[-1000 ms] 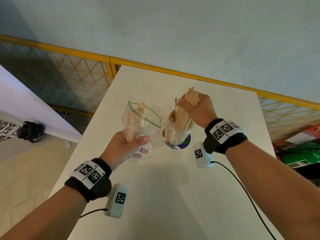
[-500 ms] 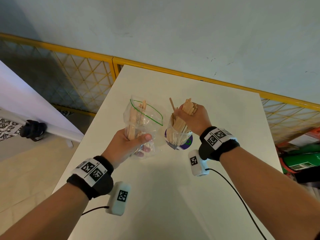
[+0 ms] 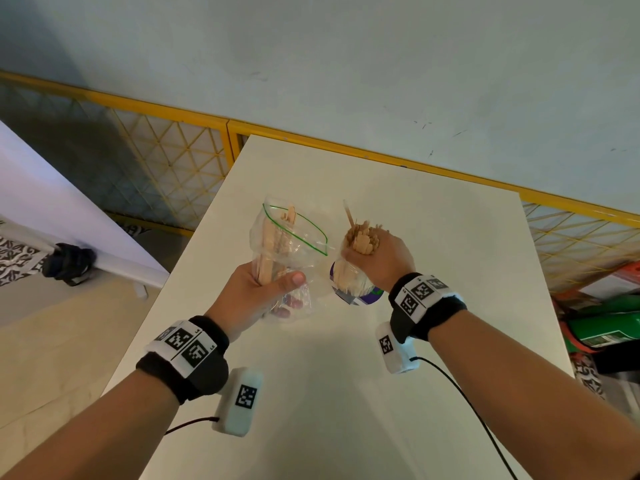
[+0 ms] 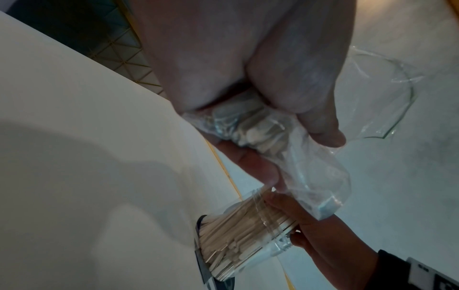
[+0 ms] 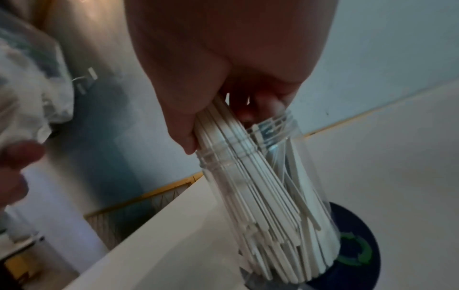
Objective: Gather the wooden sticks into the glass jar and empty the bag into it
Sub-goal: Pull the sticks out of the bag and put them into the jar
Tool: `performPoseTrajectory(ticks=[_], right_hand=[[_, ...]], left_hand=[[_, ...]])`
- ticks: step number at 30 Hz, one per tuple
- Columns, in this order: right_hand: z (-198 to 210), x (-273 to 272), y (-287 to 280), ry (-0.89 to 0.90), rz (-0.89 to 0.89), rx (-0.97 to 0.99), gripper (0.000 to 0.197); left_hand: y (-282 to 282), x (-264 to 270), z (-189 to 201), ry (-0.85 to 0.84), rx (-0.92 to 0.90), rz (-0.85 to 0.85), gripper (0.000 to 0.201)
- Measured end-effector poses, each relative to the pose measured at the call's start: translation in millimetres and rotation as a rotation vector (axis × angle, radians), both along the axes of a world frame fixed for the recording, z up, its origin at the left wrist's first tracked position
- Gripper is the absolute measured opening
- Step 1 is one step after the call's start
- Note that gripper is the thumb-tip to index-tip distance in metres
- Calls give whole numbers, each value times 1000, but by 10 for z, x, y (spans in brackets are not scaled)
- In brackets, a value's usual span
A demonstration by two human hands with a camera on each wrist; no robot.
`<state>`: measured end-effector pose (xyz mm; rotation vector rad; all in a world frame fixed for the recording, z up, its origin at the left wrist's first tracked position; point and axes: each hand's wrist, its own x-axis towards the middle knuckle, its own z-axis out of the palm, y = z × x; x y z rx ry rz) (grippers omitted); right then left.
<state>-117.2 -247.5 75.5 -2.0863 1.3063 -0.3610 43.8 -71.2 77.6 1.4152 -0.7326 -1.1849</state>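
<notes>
A clear glass jar (image 3: 349, 282) (image 4: 248, 231) (image 5: 273, 196) stands on the white table, packed with wooden sticks (image 5: 261, 206). My right hand (image 3: 379, 254) (image 5: 223, 82) grips a bundle of sticks (image 3: 362, 239) at the jar's mouth, their lower ends inside the jar. My left hand (image 3: 256, 289) (image 4: 248, 78) holds a clear zip bag (image 3: 291, 244) (image 4: 310, 172) upright just left of the jar, squeezing the wooden sticks (image 3: 270, 247) inside it. The bag's green-edged mouth is open at the top.
The jar stands on a dark round coaster (image 3: 363, 297) (image 5: 352, 255). The white table (image 3: 433, 244) has its left edge close to my left arm. A yellow mesh fence (image 3: 166, 161) runs behind, a white board (image 3: 52, 209) stands at left, clutter (image 3: 609, 327) at right.
My right hand has pushed its bundle of sticks downward, deeper into the jar. The left hand with the bag has stayed almost still.
</notes>
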Motion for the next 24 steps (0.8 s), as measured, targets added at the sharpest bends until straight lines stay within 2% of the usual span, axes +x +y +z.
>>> performPoseTrajectory(ticks=[5,7,9,11,16,21,24], right_hand=[[-33,-18,39,95,-52,-58,42],[-20,-43,43,87,-67,-68,48],[16,-71,57,64,-82,-85,62],[25,-98,73,58,-94,-140,71],[-77,-99,73,121,4,-361,62],[-149,-52,115,264,91,-377,56],[-84,-20,75,293,90,-341,60]], left_hand=[[18,-3,12,-5,-2,0,48],[23,-3,8,-5,-2,1,47],[27,-7,7,-5,-2,4,46],[24,-19,0,-4,4,8,38],[25,-73,-10,4,16,2,36],[38,-78,-15,11,24,3,37],[47,-62,-7,10,14,0,38]])
